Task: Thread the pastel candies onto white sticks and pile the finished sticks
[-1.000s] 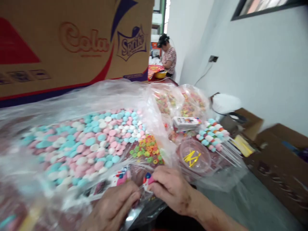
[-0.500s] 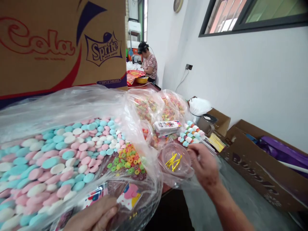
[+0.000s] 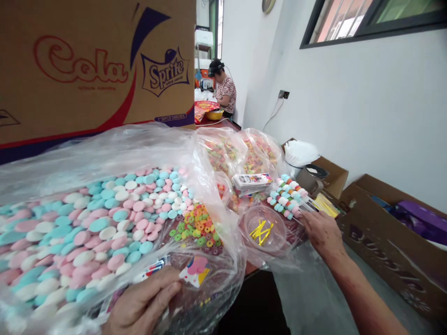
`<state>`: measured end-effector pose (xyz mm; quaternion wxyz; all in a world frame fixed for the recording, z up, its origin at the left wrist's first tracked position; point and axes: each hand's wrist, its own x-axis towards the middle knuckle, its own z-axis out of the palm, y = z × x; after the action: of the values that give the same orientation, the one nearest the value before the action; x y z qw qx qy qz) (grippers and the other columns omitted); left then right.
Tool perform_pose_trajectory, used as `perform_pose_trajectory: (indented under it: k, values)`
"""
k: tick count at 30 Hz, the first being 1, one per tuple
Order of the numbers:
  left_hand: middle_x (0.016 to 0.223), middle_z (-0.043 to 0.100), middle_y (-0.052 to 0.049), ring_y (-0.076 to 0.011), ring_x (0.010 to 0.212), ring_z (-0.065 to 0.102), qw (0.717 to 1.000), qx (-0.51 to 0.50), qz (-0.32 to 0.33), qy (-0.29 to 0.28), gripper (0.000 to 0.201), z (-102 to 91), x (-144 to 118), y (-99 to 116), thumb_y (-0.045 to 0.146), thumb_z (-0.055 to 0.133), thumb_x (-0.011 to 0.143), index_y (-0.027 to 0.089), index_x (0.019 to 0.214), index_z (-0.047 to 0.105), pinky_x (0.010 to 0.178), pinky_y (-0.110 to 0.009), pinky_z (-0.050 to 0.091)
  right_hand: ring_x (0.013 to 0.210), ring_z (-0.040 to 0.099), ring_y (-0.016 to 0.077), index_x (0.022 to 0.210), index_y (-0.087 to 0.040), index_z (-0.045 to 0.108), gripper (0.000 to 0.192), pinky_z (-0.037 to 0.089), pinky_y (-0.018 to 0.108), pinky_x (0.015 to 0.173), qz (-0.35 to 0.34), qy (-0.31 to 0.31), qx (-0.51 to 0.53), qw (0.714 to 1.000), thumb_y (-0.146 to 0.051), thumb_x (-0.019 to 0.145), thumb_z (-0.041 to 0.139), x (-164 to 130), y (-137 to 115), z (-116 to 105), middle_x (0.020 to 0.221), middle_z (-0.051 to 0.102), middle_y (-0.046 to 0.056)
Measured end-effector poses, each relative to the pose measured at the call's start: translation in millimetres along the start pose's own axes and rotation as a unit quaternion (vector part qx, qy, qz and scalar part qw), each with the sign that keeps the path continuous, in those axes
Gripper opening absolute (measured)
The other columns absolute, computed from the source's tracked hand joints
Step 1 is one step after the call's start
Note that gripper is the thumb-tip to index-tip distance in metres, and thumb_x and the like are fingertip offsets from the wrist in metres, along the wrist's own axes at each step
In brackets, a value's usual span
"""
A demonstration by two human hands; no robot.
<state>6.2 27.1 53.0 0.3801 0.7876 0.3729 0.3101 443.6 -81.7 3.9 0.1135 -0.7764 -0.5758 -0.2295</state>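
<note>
Candy skewers [image 3: 287,197] lie just beyond our right hand [image 3: 323,231], its fingers half-curled at the sticks [image 3: 308,205]; we cannot tell whether it grips one. Our left hand [image 3: 144,298] pinches a printed wrapper [image 3: 196,271]. Lifting one stick could drag its neighbours, because they lie heaped together.

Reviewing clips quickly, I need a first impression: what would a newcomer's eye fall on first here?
Probably the heap of pink, blue and white candies spread across the left foreground, then the big cardboard box marked Cola and Sprite, standing behind it. Toward the right, the right hand is at the white sticks of the candy skewers, near a clear round bowl with yellow strips in it.
</note>
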Motion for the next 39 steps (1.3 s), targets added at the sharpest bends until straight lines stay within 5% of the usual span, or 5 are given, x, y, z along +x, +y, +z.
perform_pose_trajectory:
  k: [10, 16, 22, 32, 39]
  values:
    - [0.075, 0.07, -0.001, -0.0151, 0.071, 0.061, 0.991, -0.092, -0.088, -0.032, 0.02, 1.6, -9, -8, 0.031, 0.06, 0.089, 0.019, 0.081, 0.074, 0.067, -0.021, 0.05, 0.093, 0.065, 0.0243, 0.111, -0.025, 0.066, 0.028, 0.049, 0.038, 0.079, 0.065, 0.052, 0.232, 0.969, -0.042, 0.095, 0.05, -11, -8, -64, 0.103, 0.069, 0.01]
    - [0.072, 0.064, -0.002, -0.0145, 0.069, 0.055, 0.976, -0.161, -0.136, -0.062, 0.024, -1.1, -11, -9, 0.035, 0.06, 0.088, 0.017, 0.077, 0.072, 0.063, -0.022, 0.046, 0.086, 0.061, 0.0208, 0.109, -0.026, 0.067, 0.02, 0.048, 0.036, 0.075, -0.199, 0.027, 0.342, 0.918, -0.026, 0.094, 0.053, 15, -78, -95, 0.092, 0.069, 0.006]
    - [0.072, 0.06, 0.001, -0.0119, 0.067, 0.051, 0.96, -0.212, -0.165, -0.083, 0.023, -4.5, -14, -7, 0.032, 0.06, 0.089, 0.017, 0.076, 0.071, 0.061, -0.02, 0.04, 0.073, 0.056, 0.017, 0.106, -0.024, 0.067, 0.021, 0.045, 0.033, 0.069, -0.291, 0.013, 0.359, 0.887, -0.019, 0.092, 0.053, 32, -116, -96, 0.084, 0.07, 0.003]
    - [0.069, 0.056, 0.001, -0.0103, 0.062, 0.045, 0.933, -0.285, -0.182, -0.123, 0.024, -7.9, -12, -15, 0.036, 0.064, 0.086, 0.014, 0.076, 0.07, 0.054, -0.02, 0.034, 0.076, 0.054, 0.019, 0.106, -0.021, 0.067, 0.021, 0.04, 0.034, 0.07, -0.35, -0.015, 0.329, 0.877, -0.02, 0.095, 0.048, 36, -112, -91, 0.083, 0.068, 0.005]
    - [0.067, 0.053, 0.002, -0.0107, 0.061, 0.045, 0.949, -0.183, -0.161, -0.202, 0.03, -13.9, -1, -3, 0.038, 0.058, 0.09, 0.015, 0.072, 0.064, 0.054, -0.02, 0.034, 0.079, 0.053, 0.0199, 0.106, -0.021, 0.065, 0.023, 0.037, 0.036, 0.075, -0.379, -0.032, 0.304, 0.873, -0.018, 0.097, 0.044, 42, -120, -91, 0.08, 0.066, 0.005]
